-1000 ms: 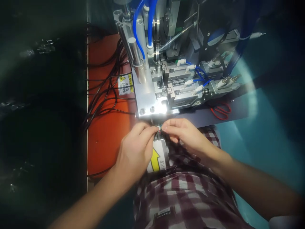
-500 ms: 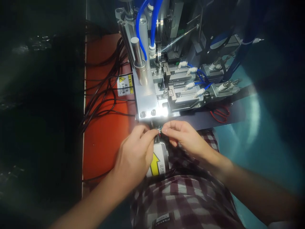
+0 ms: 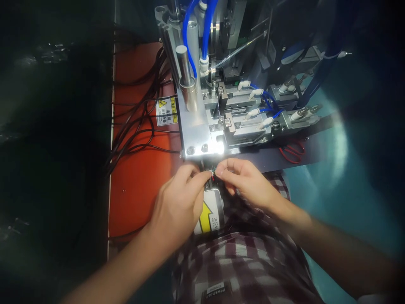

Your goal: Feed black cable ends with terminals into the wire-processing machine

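Handle the small cluster of fine red, white and green wires point(image 3: 213, 172) with a light pinch at the very tips of thumb and forefinger, so as not to kink or crush such thin strands; use the left hand point(image 3: 180, 197) as the steady anchor and make the small adjustments with the right hand point(image 3: 247, 177) alone, moving one strand at a time; avoid tugging, and tilt the fingertips aside to leave the colours in sight; as for position, lies in the narrow gap between both hands, pinched from the left by one thumb and forefinger and apparently from the right by the other; too small to make out exactly which strands; sits just this side of the bright silver metal plate point(image 3: 198, 137) and just beyond the white round-cornered housing with a yellow arrow point(image 3: 215, 200).
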